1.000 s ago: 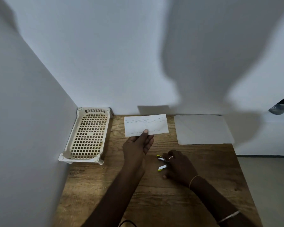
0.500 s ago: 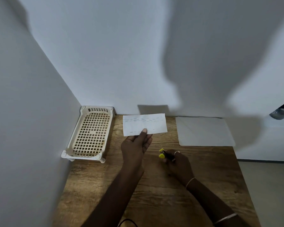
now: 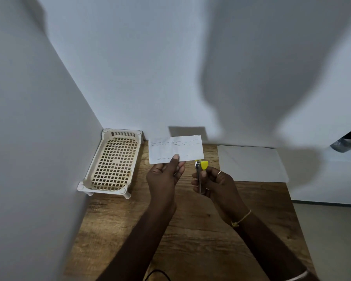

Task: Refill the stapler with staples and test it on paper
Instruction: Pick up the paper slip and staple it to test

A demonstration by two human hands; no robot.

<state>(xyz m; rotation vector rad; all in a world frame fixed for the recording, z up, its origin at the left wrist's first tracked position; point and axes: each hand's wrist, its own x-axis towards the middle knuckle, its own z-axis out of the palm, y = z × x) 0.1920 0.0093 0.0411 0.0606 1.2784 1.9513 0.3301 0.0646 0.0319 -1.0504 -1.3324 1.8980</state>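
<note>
White walls are enclosing the wooden bench (image 3: 190, 230). We are pinching a thin, floppy paper slip (image 3: 175, 149) at its lower edge with left hand (image 3: 163, 178); beside that edge, right hand (image 3: 216, 184) is gripping the small rigid stapler (image 3: 201, 169) mid-body.

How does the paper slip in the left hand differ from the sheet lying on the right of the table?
The paper slip is held up off the table by the left hand; the sheet lies flat on the wooden table. The paper slip is the smaller and carries rows of short dark marks, while the sheet looks blank. The stapler in the right hand meets the paper slip's lower right corner; nothing touches the sheet. Both are white and rectangular.
</note>
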